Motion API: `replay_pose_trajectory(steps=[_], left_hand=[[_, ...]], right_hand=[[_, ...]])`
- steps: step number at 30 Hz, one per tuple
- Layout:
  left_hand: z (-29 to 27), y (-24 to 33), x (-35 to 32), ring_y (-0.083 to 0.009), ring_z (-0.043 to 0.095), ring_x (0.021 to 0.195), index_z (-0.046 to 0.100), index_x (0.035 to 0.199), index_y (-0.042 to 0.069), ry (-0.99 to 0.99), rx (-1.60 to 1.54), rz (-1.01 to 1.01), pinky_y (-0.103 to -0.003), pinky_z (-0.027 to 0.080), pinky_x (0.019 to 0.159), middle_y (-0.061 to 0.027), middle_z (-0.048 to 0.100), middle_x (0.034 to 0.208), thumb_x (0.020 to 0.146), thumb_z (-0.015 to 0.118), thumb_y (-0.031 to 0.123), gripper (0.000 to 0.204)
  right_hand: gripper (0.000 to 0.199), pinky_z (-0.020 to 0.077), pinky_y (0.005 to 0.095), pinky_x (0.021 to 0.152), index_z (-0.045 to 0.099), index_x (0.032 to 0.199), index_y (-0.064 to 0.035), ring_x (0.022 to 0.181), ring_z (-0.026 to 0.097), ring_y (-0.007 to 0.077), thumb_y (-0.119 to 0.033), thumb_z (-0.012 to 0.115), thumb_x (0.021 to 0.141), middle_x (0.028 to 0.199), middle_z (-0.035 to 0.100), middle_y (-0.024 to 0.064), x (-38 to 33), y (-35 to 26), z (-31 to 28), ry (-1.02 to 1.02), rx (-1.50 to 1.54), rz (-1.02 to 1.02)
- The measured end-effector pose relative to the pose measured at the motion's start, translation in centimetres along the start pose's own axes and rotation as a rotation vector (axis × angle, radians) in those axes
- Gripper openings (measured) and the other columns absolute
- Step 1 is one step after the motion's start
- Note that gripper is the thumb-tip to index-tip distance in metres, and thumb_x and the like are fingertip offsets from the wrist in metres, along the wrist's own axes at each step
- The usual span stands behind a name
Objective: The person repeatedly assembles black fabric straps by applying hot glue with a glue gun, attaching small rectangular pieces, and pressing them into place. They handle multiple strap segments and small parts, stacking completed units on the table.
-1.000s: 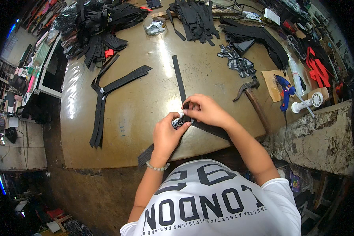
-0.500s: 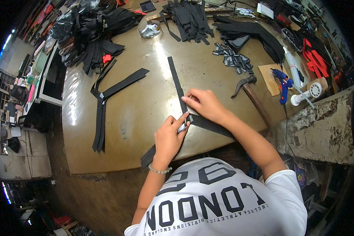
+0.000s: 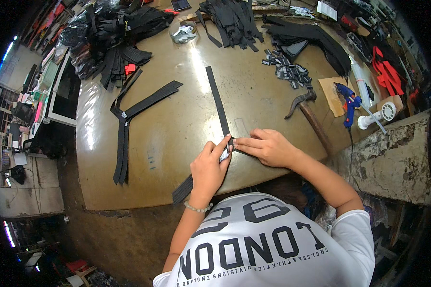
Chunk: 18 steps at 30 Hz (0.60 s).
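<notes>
A black webbing strap (image 3: 217, 103) runs away from me along the table's middle, meeting other strap pieces at a joint under my fingertips. My left hand (image 3: 209, 168) is closed on that joint, its index finger pressing the straps. A small shiny whitish piece (image 3: 224, 153) shows between its thumb and fingers. Below the left hand, a strap end (image 3: 182, 190) sticks out over the table edge. My right hand (image 3: 269, 149) pinches the strap at the joint from the right, fingers held together, and hides most of the strap on that side.
Left lies a finished-looking Y of black straps (image 3: 123, 129). To the right are small dark buckle-like pieces (image 3: 292, 72), a wooden-handled tool with a curved metal head (image 3: 317, 125), a blue glue gun (image 3: 348, 106) and a white spool (image 3: 378, 115). Strap bundles (image 3: 230, 24) line the back.
My right hand has moved down and toward me, from the upright strap to the joint. My left hand stays at the joint, nearly still.
</notes>
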<state>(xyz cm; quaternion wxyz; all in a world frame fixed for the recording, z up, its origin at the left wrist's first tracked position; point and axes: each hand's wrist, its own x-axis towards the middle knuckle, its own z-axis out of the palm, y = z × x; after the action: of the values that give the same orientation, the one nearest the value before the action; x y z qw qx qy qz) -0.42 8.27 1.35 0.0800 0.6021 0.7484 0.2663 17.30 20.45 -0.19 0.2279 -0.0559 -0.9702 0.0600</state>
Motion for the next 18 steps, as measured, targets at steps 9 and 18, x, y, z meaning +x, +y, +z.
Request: replay_pose_trajectory(steps=[9,18], left_hand=[[-0.1,0.0,0.0,-0.0228,0.060,0.064,0.068,0.120,0.024,-0.011,0.031,0.018,-0.037,0.049,0.055,-0.0042,0.053,0.076,0.084,0.072,0.025,0.037],[-1.3,0.4,-0.2,-0.0343,0.062,0.072,0.062,0.125,0.012,0.075,-0.158,-0.026,-0.040,0.050,0.066,-0.0172,0.065,0.087,0.091,0.067,0.021,0.036]], right_hand=[[0.031,0.0506,0.0307,0.071,0.067,0.110,-0.0091,0.091,0.058,0.0182,-0.016,0.059,0.081,0.117,0.064,-0.0005,0.2,-0.7,-0.4,-0.016,-0.038,0.035],[0.042,0.0412,0.0469,0.096,0.060,0.121,-0.0018,0.114,0.054,0.0338,-0.033,0.063,0.092,0.127,0.057,0.0171,-6.4,0.6,-5.5,0.035,-0.503,1.358]])
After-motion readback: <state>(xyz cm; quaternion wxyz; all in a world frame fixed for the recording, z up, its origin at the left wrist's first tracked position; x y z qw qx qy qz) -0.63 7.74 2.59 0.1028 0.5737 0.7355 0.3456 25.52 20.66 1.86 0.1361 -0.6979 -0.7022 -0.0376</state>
